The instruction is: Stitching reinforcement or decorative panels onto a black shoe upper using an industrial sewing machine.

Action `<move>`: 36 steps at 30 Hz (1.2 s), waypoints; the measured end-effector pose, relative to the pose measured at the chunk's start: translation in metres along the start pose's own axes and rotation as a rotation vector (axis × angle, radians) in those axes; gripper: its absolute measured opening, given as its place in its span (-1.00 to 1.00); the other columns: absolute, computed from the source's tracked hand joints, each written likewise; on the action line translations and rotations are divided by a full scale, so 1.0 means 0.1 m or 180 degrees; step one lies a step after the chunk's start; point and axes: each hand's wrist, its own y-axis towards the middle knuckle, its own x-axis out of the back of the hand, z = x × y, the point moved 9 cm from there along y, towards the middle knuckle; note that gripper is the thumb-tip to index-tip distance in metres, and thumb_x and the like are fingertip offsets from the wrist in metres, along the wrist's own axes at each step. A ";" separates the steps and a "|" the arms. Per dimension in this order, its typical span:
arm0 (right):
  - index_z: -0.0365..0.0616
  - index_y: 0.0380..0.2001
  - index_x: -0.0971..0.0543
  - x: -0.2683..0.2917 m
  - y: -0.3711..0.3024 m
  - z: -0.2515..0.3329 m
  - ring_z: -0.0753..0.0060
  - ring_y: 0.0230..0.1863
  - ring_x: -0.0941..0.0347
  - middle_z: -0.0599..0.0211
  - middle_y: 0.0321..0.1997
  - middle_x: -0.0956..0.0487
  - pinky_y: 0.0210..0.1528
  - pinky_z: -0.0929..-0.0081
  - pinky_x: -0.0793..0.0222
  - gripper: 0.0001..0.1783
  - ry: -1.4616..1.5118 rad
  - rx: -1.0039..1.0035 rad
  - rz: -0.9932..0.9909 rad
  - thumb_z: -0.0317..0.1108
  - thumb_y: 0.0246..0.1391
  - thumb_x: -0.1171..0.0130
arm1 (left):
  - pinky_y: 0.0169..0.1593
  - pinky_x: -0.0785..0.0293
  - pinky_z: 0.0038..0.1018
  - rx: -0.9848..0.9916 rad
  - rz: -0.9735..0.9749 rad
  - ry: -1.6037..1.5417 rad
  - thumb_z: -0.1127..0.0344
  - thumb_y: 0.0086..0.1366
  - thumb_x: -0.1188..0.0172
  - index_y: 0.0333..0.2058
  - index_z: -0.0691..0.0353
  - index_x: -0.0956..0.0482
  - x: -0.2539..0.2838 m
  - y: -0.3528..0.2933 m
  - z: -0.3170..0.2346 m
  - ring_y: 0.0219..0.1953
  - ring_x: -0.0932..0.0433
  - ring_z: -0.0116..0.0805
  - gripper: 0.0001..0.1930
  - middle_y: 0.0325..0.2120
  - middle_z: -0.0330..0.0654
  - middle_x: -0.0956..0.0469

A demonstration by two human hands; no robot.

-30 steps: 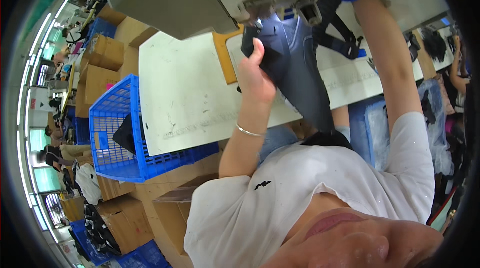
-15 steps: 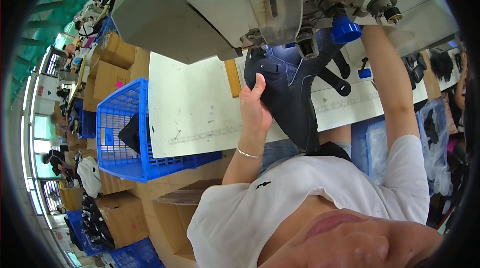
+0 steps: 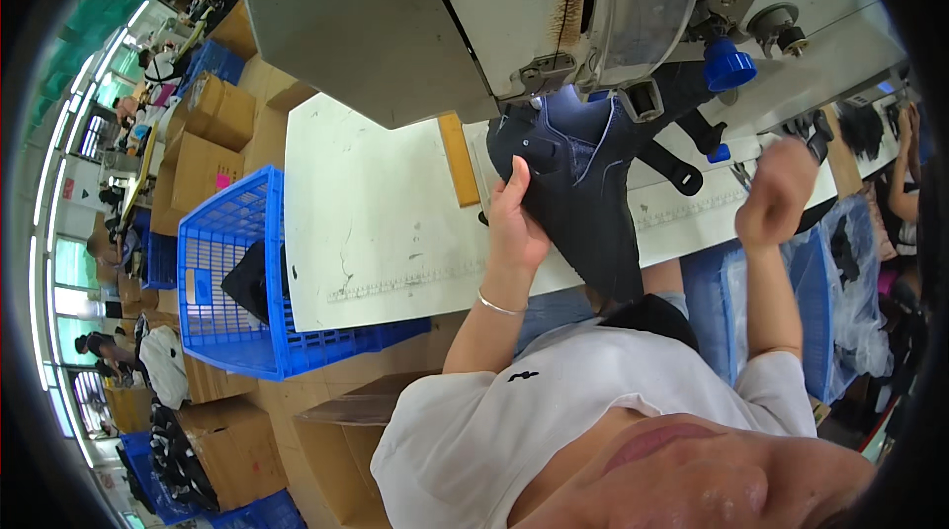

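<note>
A black fabric piece with strap-like tabs [image 3: 593,222] and a blue-grey inner panel lies under the head of a sewing machine [image 3: 554,25]. My left hand [image 3: 517,227] grips its left edge, thumb on top and the fingers hidden beneath. The lower end of the piece hangs over the table's front edge toward my lap. Apart from the fabric, my right hand [image 3: 779,195] is raised over the right side of the table; motion blurs its fingers. Near it lie a small blue object [image 3: 719,152] and a metal tool too small to make out.
The white table [image 3: 376,222] has a ruler strip along its front and a yellow bar [image 3: 457,159] left of the fabric. A blue plastic crate [image 3: 272,351] holding dark pieces stands at the left. Cardboard boxes [image 3: 232,455] are on the floor; plastic-lined blue bins [image 3: 816,302] stand right.
My right hand has come out from behind the machine head, back toward me over the table's right side. My left hand still grips the fabric. The whole view has shifted slightly.
</note>
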 end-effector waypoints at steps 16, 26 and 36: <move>0.56 0.15 -0.32 -1.17 0.07 0.18 0.59 -0.23 -0.39 0.60 -0.46 -0.38 -0.40 0.71 -0.38 -0.31 -0.1165 0.2759 0.2278 -0.33 -0.11 -0.07 | 0.07 -0.42 -0.21 0.0351 0.1228 -0.0342 0.16 0.27 -0.11 0.10 0.26 -0.27 -0.27 0.01 0.12 -0.01 -0.48 -0.16 -0.50 0.01 -0.07 -0.43; -0.02 -0.39 -0.41 -1.28 0.16 -0.04 0.49 -0.42 -0.47 0.51 -0.47 -0.39 -0.57 0.49 -0.45 -0.67 -0.0217 0.1847 0.2546 0.01 0.06 -0.07 | 0.06 -0.45 -0.27 -0.0438 0.0679 0.0253 0.36 0.22 -0.19 0.07 0.28 -0.28 -0.39 -0.07 -0.02 -0.02 -0.46 -0.21 -0.54 -0.04 -0.09 -0.43; 0.12 -0.33 -0.48 -1.14 0.16 0.11 0.51 -0.17 -0.47 0.62 -0.26 -0.49 -0.18 0.48 -0.44 -0.82 -0.0947 0.1769 0.2100 -0.24 -0.09 -0.12 | 0.06 -0.45 -0.28 -0.0430 0.0504 0.0488 0.38 0.27 -0.11 0.09 0.28 -0.25 -0.27 -0.05 -0.05 -0.03 -0.46 -0.23 -0.56 -0.04 -0.11 -0.43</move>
